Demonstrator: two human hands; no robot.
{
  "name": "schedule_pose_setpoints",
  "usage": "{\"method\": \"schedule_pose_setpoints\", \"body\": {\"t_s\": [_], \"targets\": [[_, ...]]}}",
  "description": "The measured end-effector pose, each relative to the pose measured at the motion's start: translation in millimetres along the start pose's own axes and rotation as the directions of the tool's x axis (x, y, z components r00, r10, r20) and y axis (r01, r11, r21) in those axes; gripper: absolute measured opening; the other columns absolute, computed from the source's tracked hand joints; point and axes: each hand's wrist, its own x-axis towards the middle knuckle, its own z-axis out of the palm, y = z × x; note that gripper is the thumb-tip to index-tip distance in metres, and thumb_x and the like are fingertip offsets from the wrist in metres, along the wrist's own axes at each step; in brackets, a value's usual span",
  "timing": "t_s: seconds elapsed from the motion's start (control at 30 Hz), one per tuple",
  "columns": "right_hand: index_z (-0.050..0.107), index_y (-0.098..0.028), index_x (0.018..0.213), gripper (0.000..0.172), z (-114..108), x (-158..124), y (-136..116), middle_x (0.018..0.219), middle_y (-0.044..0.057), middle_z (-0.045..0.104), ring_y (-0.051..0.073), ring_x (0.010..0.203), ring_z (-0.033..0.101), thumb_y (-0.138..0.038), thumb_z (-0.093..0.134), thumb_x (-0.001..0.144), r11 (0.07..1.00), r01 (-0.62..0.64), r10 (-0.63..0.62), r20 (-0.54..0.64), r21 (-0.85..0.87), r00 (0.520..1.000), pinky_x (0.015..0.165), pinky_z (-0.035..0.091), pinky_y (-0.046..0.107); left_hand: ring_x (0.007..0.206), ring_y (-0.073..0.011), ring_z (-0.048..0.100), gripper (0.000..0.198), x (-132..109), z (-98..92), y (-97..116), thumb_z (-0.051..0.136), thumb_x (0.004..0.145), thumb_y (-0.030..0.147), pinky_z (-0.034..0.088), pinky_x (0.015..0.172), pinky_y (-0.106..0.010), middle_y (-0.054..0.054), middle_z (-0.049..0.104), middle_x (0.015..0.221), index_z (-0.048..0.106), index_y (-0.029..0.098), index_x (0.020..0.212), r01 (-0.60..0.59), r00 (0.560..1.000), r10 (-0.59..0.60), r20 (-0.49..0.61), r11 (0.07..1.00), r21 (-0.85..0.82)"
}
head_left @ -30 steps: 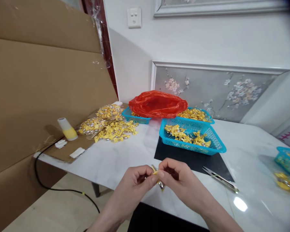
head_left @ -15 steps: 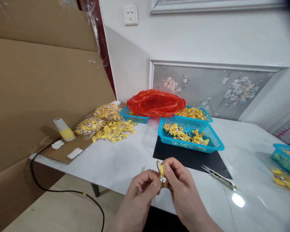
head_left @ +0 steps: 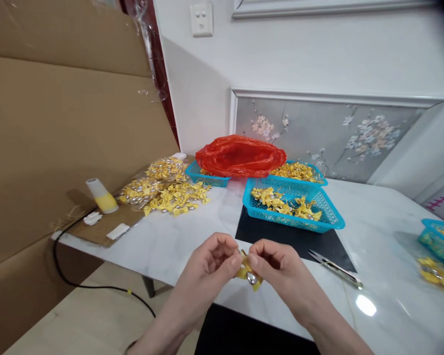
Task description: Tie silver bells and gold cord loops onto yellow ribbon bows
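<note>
**Pinching a Yellow Bow at the Near Edge of the Surface**

Gripping a small yellow bow (head_left: 248, 273) from both sides, with left hand (head_left: 210, 266) and right hand (head_left: 281, 268) close together and fingers (head_left: 234, 260) closed on its wings. Shows a shiny metal piece at the bow's middle. Held in the air just above the near edge of the white surface (head_left: 170, 246), not resting on it.

Judged likely to slip on any loosening of either pinch, given such small, smooth material. From this spot, could drop past the edge to the floor rather than onto the surface. Could also deform under an uneven pull.

Open room straight ahead and to the left, as far as the loose pile of bows (head_left: 170, 193). Tighter on the right, with black mat (head_left: 281, 239), blue basket (head_left: 333, 219) and thread snips (head_left: 335, 268). Snips lying with tips toward the right hand, near enough to catch a careless sweep.
</note>
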Motion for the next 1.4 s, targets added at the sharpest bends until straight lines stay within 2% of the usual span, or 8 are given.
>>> {"method": "schedule_pose_setpoints", "body": {"t_s": [0.2,0.33,0.47,0.53,0.6,0.93,1.2,1.4], "targets": [[0.062,-0.016,0.073,0.033,2.7,4.2,4.5,0.064,0.0,0.056,0.013,0.061,0.046,-0.047,0.062,0.085,0.983,0.032,-0.041,-0.046,-0.178,0.998,0.056,0.036,0.024,0.066,-0.0133,0.062,0.022,4.2,2.1,-9.4,0.071,0.08,0.034,0.05,0.067,-0.026,0.002,0.066,0.069,0.059,0.019,0.088,0.044,0.999,-0.045,0.007,0.994,0.101],[0.071,-0.018,0.085,0.031,-7.5,3.4,11.8,0.081,0.004,0.067,0.017,0.073,0.055,-0.047,0.059,0.088,0.961,0.084,-0.121,-0.128,-0.263,0.984,0.064,0.042,0.026,0.067,-0.0175,0.066,0.023,7.7,-18.0,-16.0,0.068,0.079,0.036,0.054,0.064,-0.029,-0.001,0.069,0.07,0.061,0.019,0.092,0.008,0.981,0.054,-0.187,0.949,0.315],[0.075,-0.021,0.092,0.037,-29.1,-2.8,21.3,0.09,0.005,0.071,0.019,0.079,0.062,-0.054,0.058,0.089,0.93,0.063,-0.165,-0.256,-0.363,0.953,0.066,0.047,0.023,0.083,-0.0228,0.068,0.026,17.9,-77.8,-12.9,0.062,0.086,0.033,0.054,0.079,-0.039,-0.006,0.072,0.089,0.061,0.017,0.107,0.079,0.792,0.331,-0.513,0.777,0.624],[0.075,-0.022,0.094,0.039,-37.4,-7.7,24.4,0.085,0.004,0.071,0.017,0.07,0.06,-0.056,0.057,0.089,0.912,0.037,-0.163,-0.277,-0.408,0.947,0.058,0.045,0.021,0.098,-0.0271,0.065,0.03,22.8,-114.2,-10.0,0.058,0.091,0.033,0.049,0.092,-0.049,-0.011,0.07,0.103,0.06,0.014,0.115,0.193,0.661,0.47,-0.585,0.647,0.737],[0.075,-0.022,0.093,0.04,-40.9,-12.8,24.9,0.084,0.003,0.07,0.015,0.063,0.056,-0.057,0.056,0.089,0.895,0.034,-0.17,-0.269,-0.444,0.948,0.052,0.042,0.021,0.112,-0.0287,0.061,0.028,28.3,-145.2,-9.5,0.057,0.095,0.03,0.046,0.097,-0.053,-0.011,0.066,0.118,0.061,0.015,0.117,0.284,0.619,0.548,-0.562,0.511,0.811],[0.073,-0.024,0.085,0.037,-39.1,-25.6,18.0,0.08,0.002,0.068,0.013,0.06,0.05,-0.056,0.056,0.088,0.907,0.028,-0.16,-0.281,-0.421,0.946,0.051,0.04,0.02,0.102,-0.0249,0.066,0.031,67.9,-178.8,-28.8,0.062,0.094,0.03,0.056,0.085,-0.046,-0.01,0.064,0.124,0.06,0.017,0.122,0.366,0.877,0.329,-0.35,0.015,0.931],[0.076,-0.021,0.098,0.043,-51.1,-41.4,14.7,0.085,0.006,0.064,0.011,0.055,0.038,-0.059,0.06,0.087,0.986,-0.006,-0.053,-0.348,-0.166,0.936,0.048,0.034,0.025,0.098,-0.024,0.067,0.032,77.3,-163.8,-8.6,0.061,0.094,0.03,0.058,0.081,-0.044,-0.01,0.065,0.121,0.059,0.017,0.123,0.382,0.892,0.268,-0.365,-0.014,0.924],[0.077,-0.021,0.103,0.036,-82.1,-53.3,18.5,0.088,0.01,0.069,0.007,0.048,0.037,-0.051,0.068,0.085,0.99,0.126,-0.094,-0.395,0.057,0.914,0.044,0.026,0.025,0.085,-0.0333,0.071,0.035,63.6,-122.8,17.1,0.056,0.094,0.028,0.055,0.077,-0.055,-0.015,0.074,0.094,0.062,0.012,0.124,0.425,0.816,0.399,-0.419,0.076,0.902]]}}
